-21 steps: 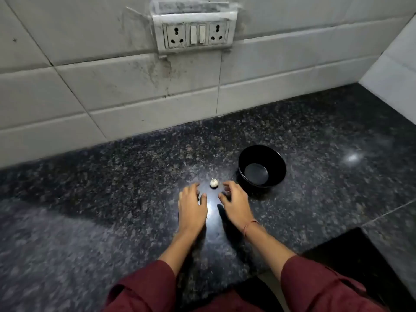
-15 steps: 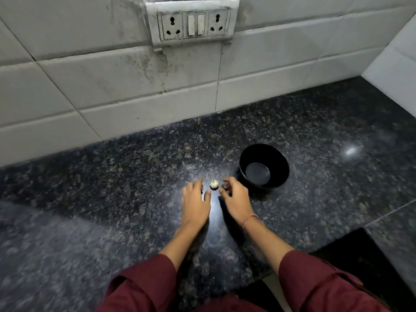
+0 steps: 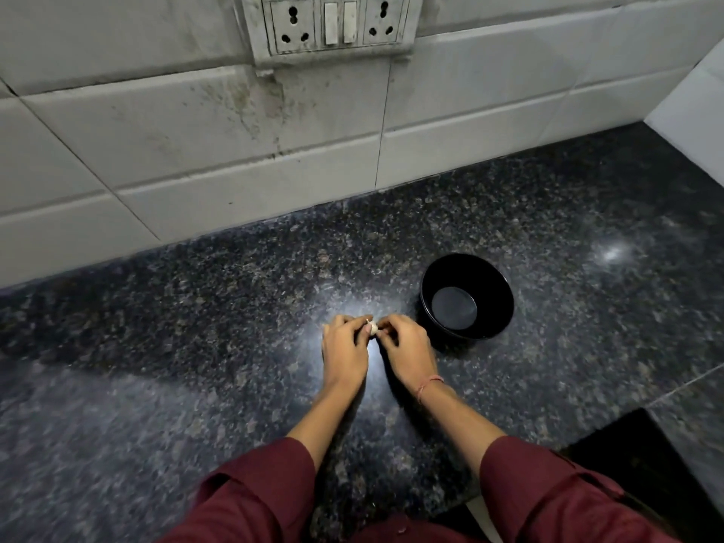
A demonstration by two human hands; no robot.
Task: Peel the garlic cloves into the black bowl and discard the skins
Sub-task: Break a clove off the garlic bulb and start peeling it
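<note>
A small whitish garlic bulb is pinched between the fingertips of both hands, just above the dark granite counter. My left hand grips it from the left and my right hand from the right; the fingers hide most of it. The black bowl stands upright and looks empty, a short way right of my right hand.
A white tiled wall runs along the back of the counter, with a socket and switch plate at the top. A second tiled wall closes the right corner. A black recess lies at the lower right.
Both hands moved inward from either side of the garlic bulb and closed their fingertips on it. The camera dipped closer to the counter.
</note>
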